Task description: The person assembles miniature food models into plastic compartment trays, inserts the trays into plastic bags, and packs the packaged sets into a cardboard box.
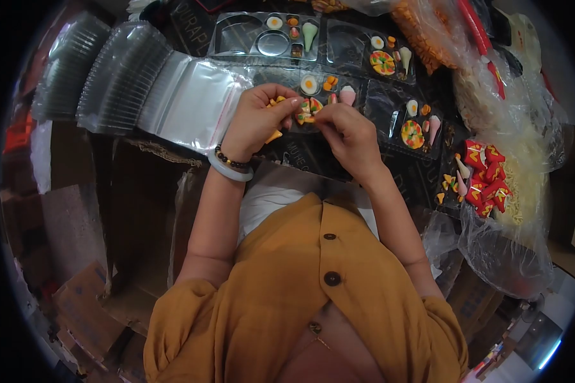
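My left hand, with a white bangle and a beaded bracelet at the wrist, is curled around several small yellow-orange toy pizza slices that poke out by the palm. Its thumb and fingertips reach over a clear plastic tray. In that tray lie a toy pizza made of slices, a toy fried egg, orange pieces and a pink toy ice cream cone. My right hand is pinched closed at the pizza's right edge; whatever its fingertips hold is hidden.
Filled trays stand behind and to the right. Stacked clear trays and plastic sleeves lie left. At right are red toy fries packets, loose toy pieces and a plastic bag. An open cardboard box sits below left.
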The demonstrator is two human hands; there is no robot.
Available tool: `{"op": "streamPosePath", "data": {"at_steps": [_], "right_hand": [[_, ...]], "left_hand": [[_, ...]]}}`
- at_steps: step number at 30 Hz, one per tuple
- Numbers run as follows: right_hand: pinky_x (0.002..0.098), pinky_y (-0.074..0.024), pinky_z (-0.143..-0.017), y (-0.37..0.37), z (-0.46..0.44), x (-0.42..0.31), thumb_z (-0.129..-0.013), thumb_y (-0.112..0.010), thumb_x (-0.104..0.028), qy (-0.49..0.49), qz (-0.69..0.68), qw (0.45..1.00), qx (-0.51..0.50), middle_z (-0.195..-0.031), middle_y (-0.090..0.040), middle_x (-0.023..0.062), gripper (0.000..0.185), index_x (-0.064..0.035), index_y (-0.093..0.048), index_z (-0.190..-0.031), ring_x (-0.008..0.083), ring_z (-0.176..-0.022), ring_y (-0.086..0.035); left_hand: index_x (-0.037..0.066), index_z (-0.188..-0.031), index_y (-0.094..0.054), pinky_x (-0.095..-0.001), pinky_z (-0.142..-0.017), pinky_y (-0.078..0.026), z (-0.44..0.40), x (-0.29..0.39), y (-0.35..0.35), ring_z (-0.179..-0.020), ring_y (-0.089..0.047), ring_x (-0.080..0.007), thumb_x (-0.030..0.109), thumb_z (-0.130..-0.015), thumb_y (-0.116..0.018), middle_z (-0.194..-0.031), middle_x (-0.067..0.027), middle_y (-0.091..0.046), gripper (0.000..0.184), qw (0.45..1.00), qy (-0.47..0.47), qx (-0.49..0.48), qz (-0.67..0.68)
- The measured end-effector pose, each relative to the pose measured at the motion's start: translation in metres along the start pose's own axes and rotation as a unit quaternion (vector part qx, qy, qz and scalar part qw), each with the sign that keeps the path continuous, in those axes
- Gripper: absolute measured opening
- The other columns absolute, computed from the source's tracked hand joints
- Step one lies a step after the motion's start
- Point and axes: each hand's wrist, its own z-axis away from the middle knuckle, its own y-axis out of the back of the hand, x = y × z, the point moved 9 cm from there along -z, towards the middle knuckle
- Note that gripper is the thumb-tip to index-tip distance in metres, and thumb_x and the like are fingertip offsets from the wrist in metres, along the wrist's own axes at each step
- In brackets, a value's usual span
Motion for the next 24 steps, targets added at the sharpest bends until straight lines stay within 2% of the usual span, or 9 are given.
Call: {"op": "streamPosePath", "data": {"at_steps": [4,6,7,9,12,15,22,24], "right_hand": [[0.0352,-0.0483,-0.069,-0.003,-0.003,-0.001,-0.075,-0.061,0.004,0.042,-0.028,0.998,-0.029,-0.082,-0.06,0.0093,0.011,-0.0037,-0.059,-0.083,0.0276,-0.079,-0.061],[0.0336,-0.0468,-0.071,-0.014,-0.004,0.0,-0.073,-0.064,0.005,0.088,0.069,0.99,-0.085,-0.088,-0.062,0.0072,0.018,-0.0038,-0.062,-0.088,0.0239,-0.082,-0.061],[0.0336,-0.0468,-0.071,-0.011,-0.004,-0.001,-0.073,-0.064,0.005,0.088,0.07,0.99,-0.084,-0.088,-0.062,0.0072,0.018,-0.0038,-0.062,-0.088,0.0239,-0.082,-0.061],[0.0352,-0.0424,-0.074,-0.002,-0.007,-0.011,-0.072,-0.066,0.0,0.112,0.193,0.974,-0.05,-0.086,-0.061,0.0054,0.016,-0.0059,-0.064,-0.087,0.0226,-0.083,-0.059],[0.0348,-0.0391,-0.074,0.003,0.0,-0.014,-0.071,-0.069,-0.006,0.059,0.207,0.977,-0.016,-0.084,-0.06,0.0034,0.015,-0.0083,-0.065,-0.086,0.021,-0.082,-0.057],[0.0348,-0.039,-0.074,-0.008,0.008,-0.004,-0.07,-0.07,-0.009,0.041,0.249,0.967,-0.026,-0.085,-0.06,0.0026,0.016,-0.009,-0.065,-0.086,0.0208,-0.082,-0.057],[0.0348,-0.0373,-0.074,-0.014,0.011,-0.015,-0.071,-0.071,-0.011,0.065,0.238,0.969,-0.025,-0.082,-0.06,0.0021,0.015,-0.0091,-0.066,-0.085,0.0209,-0.081,-0.057],[0.0327,-0.042,-0.073,-0.004,0.007,-0.017,-0.074,-0.071,-0.011,0.042,0.173,0.984,0.018,-0.083,-0.061,0.0031,0.015,-0.0071,-0.066,-0.088,0.0197,-0.077,-0.059]], "left_hand": [[-0.001,-0.088,-0.062,-0.016,-0.047,-0.041,-0.004,-0.006,0.006,-0.052,-0.052,-0.0048,0.005,-0.085,-0.062,-0.073,-0.0029,-0.062,0.007,1.0,0.0,0.009,-0.003],[0.0,-0.087,-0.063,-0.016,-0.045,-0.04,-0.006,-0.007,0.006,-0.051,-0.051,-0.0044,0.006,-0.084,-0.063,-0.072,-0.002,-0.061,0.007,1.0,-0.013,0.021,0.007],[0.0,-0.087,-0.063,-0.016,-0.045,-0.04,-0.007,-0.007,0.005,-0.051,-0.051,-0.0044,0.006,-0.084,-0.063,-0.072,-0.002,-0.061,0.007,1.0,-0.013,0.02,0.007],[0.0,-0.087,-0.062,-0.0162,-0.045,-0.04,-0.008,-0.007,0.006,-0.05,-0.05,-0.0043,0.008,-0.084,-0.064,-0.071,-0.0019,-0.061,0.009,0.999,-0.019,0.038,-0.019],[-0.001,-0.087,-0.061,-0.0168,-0.045,-0.039,-0.012,-0.014,0.008,-0.05,-0.05,-0.0043,0.009,-0.085,-0.063,-0.071,-0.0022,-0.061,0.01,0.999,-0.017,0.042,-0.012],[0.0,-0.088,-0.06,-0.0173,-0.045,-0.039,-0.012,-0.013,0.008,-0.05,-0.049,-0.0046,0.01,-0.086,-0.061,-0.069,-0.0022,-0.06,0.01,0.998,-0.012,0.052,-0.014],[0.001,-0.088,-0.059,-0.0174,-0.046,-0.04,-0.015,-0.016,0.009,-0.049,-0.049,-0.0049,0.012,-0.088,-0.058,-0.067,-0.0013,-0.057,0.011,0.997,-0.012,0.074,-0.001],[0.001,-0.089,-0.059,-0.0176,-0.048,-0.041,-0.013,-0.014,0.008,-0.051,-0.05,-0.005,0.013,-0.09,-0.056,-0.068,-0.0012,-0.057,0.013,0.996,-0.026,0.085,0.031]]}}
